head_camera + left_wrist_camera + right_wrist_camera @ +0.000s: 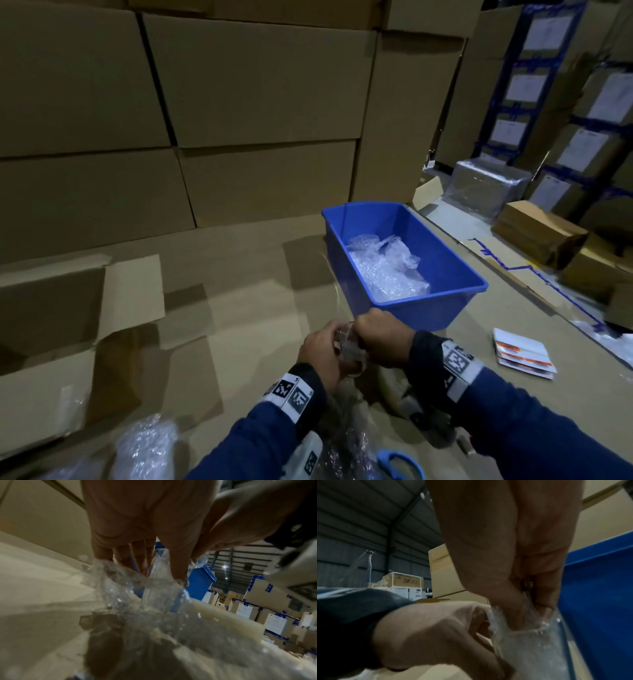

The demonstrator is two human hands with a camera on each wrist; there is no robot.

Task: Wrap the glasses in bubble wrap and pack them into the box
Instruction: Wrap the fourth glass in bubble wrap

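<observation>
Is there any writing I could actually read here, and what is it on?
"boat": upside down on a tan carton behind the left sleeve, right wrist view.
White sheets on the shelved cartons: too blurred.
Square code tags on both wristbands: patterns, no words.
Orange-and-white booklets: unreadable.

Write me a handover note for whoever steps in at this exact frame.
Left hand: grips the glass with bubble wrap around it.
Right hand: fingers pinch the wrap at the glass rim, seemingly tucking it in.
Blue box: just beyond the hands, holding wrapped bundles.
Done: some bundles packed.
Left: finish this wrap, set it in the box. Scissors lie near the right arm.
</observation>
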